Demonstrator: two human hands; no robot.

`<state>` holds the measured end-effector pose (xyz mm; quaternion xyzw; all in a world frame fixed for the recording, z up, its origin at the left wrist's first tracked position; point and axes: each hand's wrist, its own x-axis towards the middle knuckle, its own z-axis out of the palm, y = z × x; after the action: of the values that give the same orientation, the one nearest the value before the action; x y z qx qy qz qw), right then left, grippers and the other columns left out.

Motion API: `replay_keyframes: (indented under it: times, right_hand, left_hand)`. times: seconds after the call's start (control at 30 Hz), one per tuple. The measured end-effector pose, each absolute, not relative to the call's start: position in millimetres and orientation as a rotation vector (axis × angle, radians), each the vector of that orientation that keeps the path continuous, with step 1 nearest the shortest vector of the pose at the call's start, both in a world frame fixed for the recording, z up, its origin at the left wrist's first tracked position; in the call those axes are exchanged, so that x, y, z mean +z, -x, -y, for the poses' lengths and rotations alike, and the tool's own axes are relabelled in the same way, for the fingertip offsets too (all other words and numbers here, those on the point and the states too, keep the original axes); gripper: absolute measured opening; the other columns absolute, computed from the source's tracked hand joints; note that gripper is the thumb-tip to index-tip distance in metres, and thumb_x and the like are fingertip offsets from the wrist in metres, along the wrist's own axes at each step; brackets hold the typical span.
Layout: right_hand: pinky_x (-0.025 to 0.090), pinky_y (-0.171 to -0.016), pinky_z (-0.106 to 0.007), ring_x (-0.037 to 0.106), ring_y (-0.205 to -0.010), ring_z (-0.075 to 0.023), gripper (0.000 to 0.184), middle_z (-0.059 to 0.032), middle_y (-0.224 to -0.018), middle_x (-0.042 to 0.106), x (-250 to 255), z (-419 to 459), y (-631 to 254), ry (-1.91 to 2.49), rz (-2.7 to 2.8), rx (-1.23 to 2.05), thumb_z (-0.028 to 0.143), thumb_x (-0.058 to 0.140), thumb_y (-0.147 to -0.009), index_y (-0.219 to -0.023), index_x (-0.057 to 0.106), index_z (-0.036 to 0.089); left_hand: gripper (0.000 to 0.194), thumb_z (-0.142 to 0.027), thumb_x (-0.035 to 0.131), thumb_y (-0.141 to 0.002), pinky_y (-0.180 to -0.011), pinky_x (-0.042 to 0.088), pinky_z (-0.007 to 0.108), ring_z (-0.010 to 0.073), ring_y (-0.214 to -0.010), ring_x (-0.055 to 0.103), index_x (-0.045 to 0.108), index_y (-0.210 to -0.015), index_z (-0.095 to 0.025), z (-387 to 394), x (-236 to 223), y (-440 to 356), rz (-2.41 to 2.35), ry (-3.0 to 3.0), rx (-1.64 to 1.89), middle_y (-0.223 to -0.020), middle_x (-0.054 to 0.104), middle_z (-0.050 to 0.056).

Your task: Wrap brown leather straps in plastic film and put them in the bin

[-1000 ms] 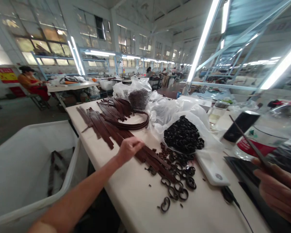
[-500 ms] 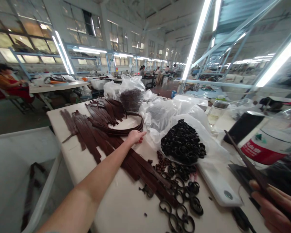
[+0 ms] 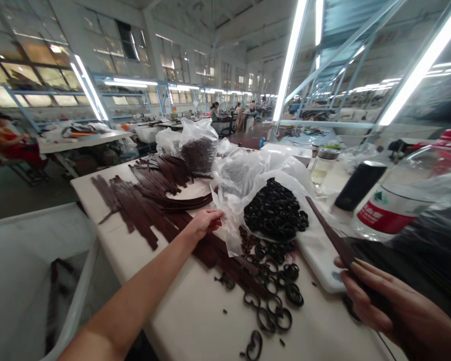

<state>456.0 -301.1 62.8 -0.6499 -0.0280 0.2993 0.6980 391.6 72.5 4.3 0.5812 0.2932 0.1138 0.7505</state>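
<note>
Left hand pinches the bag by its near edge, left of the black loops; right hand clasps a strip to their right. Gentle tugs should avoid spilling loops.

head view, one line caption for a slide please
Left hand at the edge of a plastic bag of black rings, right hand holding a brown strip above the table.
</note>
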Motion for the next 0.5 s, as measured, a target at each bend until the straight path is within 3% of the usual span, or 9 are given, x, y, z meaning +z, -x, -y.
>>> replay_keyframes:
  times: [0.13, 0.3, 0.37, 0.5]
  right_hand:
    - [0.038, -0.036, -0.015, 0.050, -0.041, -0.0058, 0.039, -0.0007, -0.064, 0.062, 60, 285, -439, 1.344, 0.146, 0.875, 0.044, 0.086, -0.062, -0.087, 0.070, 0.018]
    - [0.048, -0.053, -0.018, 0.063, -0.058, -0.0105, 0.051, -0.0034, -0.076, 0.067, 47, 272, -413, 1.371, 0.282, 1.053, 0.046, 0.079, -0.073, -0.112, 0.070, 0.016]
    - [0.049, -0.054, -0.020, 0.062, -0.058, -0.0095, 0.053, -0.0032, -0.084, 0.068, 46, 267, -403, 1.371, 0.326, 1.049, 0.047, 0.080, -0.071, -0.114, 0.070, 0.018]
    - [0.047, -0.054, -0.021, 0.060, -0.054, -0.0100, 0.056, -0.0006, -0.065, 0.065, 44, 260, -388, 1.414, 0.423, 1.037, 0.053, 0.077, -0.070, -0.111, 0.071, 0.015]
  left_hand:
    - [0.031, -0.031, 0.088, -0.057, -0.049, 0.045, 0.017, 0.0060, -0.048, 0.055, 0.068, -0.069, -0.012, -35, 11, -365, -0.543, -1.202, 0.208, -0.061, 0.063, 0.001]
    - [0.038, -0.037, 0.091, -0.048, -0.048, 0.043, 0.016, 0.0054, -0.047, 0.051, 0.066, -0.064, -0.012, 11, 18, -347, -0.446, -1.181, 0.142, -0.056, 0.060, -0.001]
    - [0.039, -0.040, 0.091, -0.049, -0.046, 0.041, 0.015, 0.0053, -0.047, 0.051, 0.066, -0.064, -0.013, 28, 18, -343, -0.417, -1.189, 0.113, -0.055, 0.060, -0.001]
    - [0.038, -0.045, 0.085, -0.058, -0.047, 0.039, 0.017, 0.0059, -0.047, 0.049, 0.067, -0.067, -0.013, 62, 14, -334, -0.330, -1.313, 0.111, -0.056, 0.060, -0.001]
